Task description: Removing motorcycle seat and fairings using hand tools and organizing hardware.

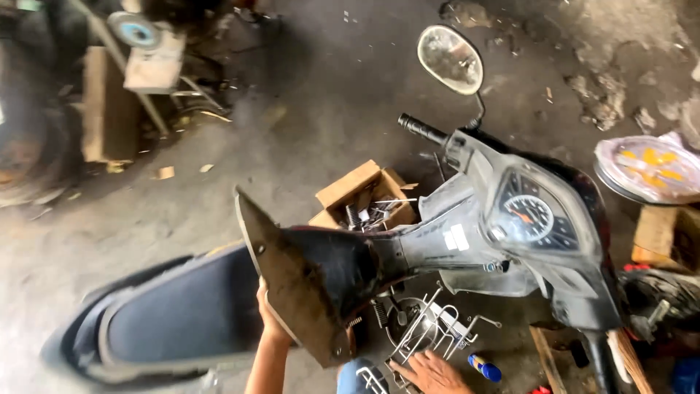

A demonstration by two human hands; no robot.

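My left hand (pixel 268 315) grips the lower edge of a black plastic body panel (pixel 310 281) that stands up in front of the dark scooter seat (pixel 175 321). My right hand (pixel 430 373) rests low on a white wire basket (pixel 426 332) lying on the ground under the scooter's front. The handlebar with its black grip (pixel 421 130), round mirror (pixel 450 58) and speedometer cluster (pixel 536 219) rises to the right of the panel.
An open cardboard box (pixel 361 191) of bolts and springs sits on the concrete floor behind the panel. A blue-capped tube (pixel 485 367) lies near the basket. A plastic-wrapped round tray (pixel 649 171), wooden blocks and parts crowd the right; a tyre and stand fill the top left.
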